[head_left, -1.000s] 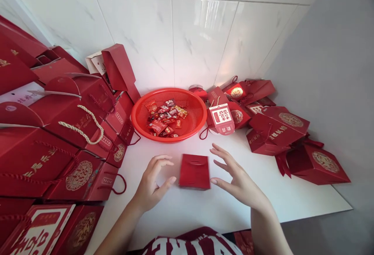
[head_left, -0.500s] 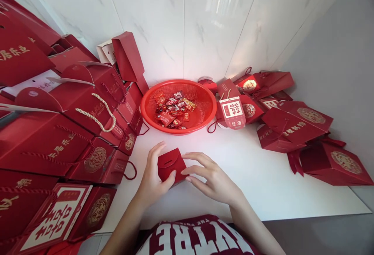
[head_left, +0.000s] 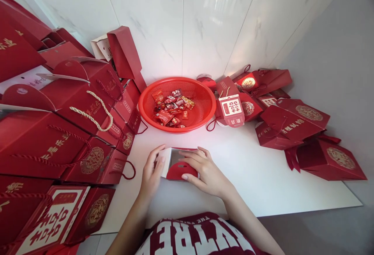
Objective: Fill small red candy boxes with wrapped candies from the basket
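A small red gift box (head_left: pixel 176 172) is on the white table between my hands, its top open. Its pale inside shows, with a white side flap at the left and a rounded red flap with a slot at the front. My left hand (head_left: pixel 152 169) grips the left side, thumb against the white flap. My right hand (head_left: pixel 206 170) holds the right side, its fingers reaching over the opening and the thumb by the red flap. Just beyond the box stands a red plastic basket (head_left: pixel 204 124) with wrapped candies (head_left: pixel 172 108) in it.
Many red gift boxes and bags (head_left: pixel 67 146) with rope handles are stacked along the left. More red boxes (head_left: pixel 312 120) lie at the right and back right. A tiled wall (head_left: pixel 157 21) closes off the back of the white table (head_left: pixel 257 181).
The box top has gone from closed to open, showing the pale inside and a white flap. My right hand has closed onto the box's right side. The view has shifted slightly.
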Demonstrator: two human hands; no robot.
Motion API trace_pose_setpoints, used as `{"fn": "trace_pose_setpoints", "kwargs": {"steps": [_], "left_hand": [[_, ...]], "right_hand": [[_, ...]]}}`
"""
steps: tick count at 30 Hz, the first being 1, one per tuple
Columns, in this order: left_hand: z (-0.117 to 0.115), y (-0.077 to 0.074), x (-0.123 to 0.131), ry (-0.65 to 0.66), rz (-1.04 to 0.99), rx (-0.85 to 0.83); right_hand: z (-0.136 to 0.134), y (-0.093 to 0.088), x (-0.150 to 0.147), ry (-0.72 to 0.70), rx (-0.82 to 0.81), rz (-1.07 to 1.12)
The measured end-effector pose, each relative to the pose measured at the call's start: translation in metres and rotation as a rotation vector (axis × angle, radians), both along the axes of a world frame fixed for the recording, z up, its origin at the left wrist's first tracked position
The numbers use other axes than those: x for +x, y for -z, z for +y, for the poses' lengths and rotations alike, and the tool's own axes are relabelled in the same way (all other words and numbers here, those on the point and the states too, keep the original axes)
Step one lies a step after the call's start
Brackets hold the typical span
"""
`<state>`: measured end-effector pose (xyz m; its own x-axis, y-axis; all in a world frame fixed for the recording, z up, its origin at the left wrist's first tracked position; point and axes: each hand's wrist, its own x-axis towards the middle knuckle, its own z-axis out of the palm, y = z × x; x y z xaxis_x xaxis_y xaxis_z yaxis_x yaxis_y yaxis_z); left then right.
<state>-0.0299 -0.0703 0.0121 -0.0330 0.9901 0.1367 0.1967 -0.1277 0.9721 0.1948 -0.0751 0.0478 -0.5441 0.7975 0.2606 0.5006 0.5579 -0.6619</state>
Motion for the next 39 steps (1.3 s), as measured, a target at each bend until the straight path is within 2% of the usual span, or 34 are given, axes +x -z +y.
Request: {"fn": "trace_pose_setpoints", "kwargs": {"steps": [2, 4, 7, 9, 13, 16, 18, 22, 26, 36, 39], "left_hand": [[-0.004, 0.001, -0.005, 0.071, 0.282, 0.122], [-0.007, -0.002, -0.009, 0.207, 0.426, 0.174], [-0.01, -0.007, -0.01, 0.442, 0.405, 0.099], [-0.011, -0.007, -0.006, 0.504, 0.293, 0.044], [-0.011, 0.004, 0.008, 0.431, 0.017, -0.011], [-0.011, 0.012, 0.016, 0.454, -0.165, -0.082], [-0.011, 0.013, 0.018, 0.474, -0.199, -0.102], [-0.01, 0.009, 0.014, 0.542, -0.175, -0.125], [-0.01, 0.008, 0.009, 0.574, -0.114, -0.082], [-0.006, 0.016, 0.013, 0.411, 0.182, 0.002], [-0.003, 0.018, 0.012, 0.427, 0.15, 0.004]], "right_hand": [[0.002, 0.003, 0.0, -0.012, -0.005, 0.017], [0.004, 0.007, -0.001, -0.02, -0.023, 0.066], [0.006, 0.014, -0.003, -0.038, -0.045, 0.181], [0.007, 0.018, -0.004, -0.058, -0.039, 0.245], [0.008, 0.021, 0.0, -0.111, -0.01, 0.27], [0.008, 0.021, 0.006, -0.187, -0.048, 0.262], [0.008, 0.02, 0.009, -0.191, -0.104, 0.273], [0.009, 0.016, 0.011, -0.186, -0.155, 0.271], [0.01, 0.014, 0.012, -0.211, -0.106, 0.212], [0.006, 0.024, 0.007, -0.131, 0.081, -0.018], [0.005, 0.021, 0.005, -0.137, 0.117, -0.024]]}}
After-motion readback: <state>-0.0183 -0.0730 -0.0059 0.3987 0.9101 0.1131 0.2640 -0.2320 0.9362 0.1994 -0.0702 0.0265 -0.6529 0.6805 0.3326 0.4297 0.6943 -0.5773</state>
